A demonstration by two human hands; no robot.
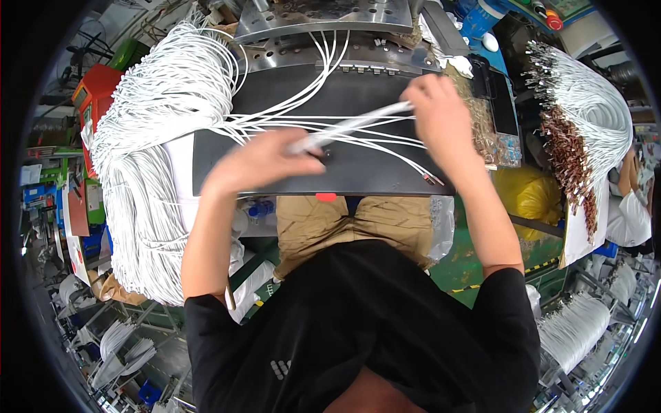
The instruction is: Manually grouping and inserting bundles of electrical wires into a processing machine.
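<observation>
A blurred strand of white cables (354, 125) stretches between my two hands above a dark work board. Its right end is in my right hand (441, 117), whose fingers are closed around it. At the other end my left hand (265, 162), smeared by motion, has the strand between thumb and fingers. Beneath it, several loose white cables (385, 140) fan out over the board (275, 180), and a few end in small dark tips (430, 179) near its right front corner. Other cables curve up toward a metal machine (323, 24) at the back.
A large heap of white cables (165, 89) hangs at the left beside a red box (96, 89). Far right, a bundle of cables with brown ends (571, 151) lies on a stand. A yellow bag (529, 199) sits below right. A blue container (482, 19) stands at the back right.
</observation>
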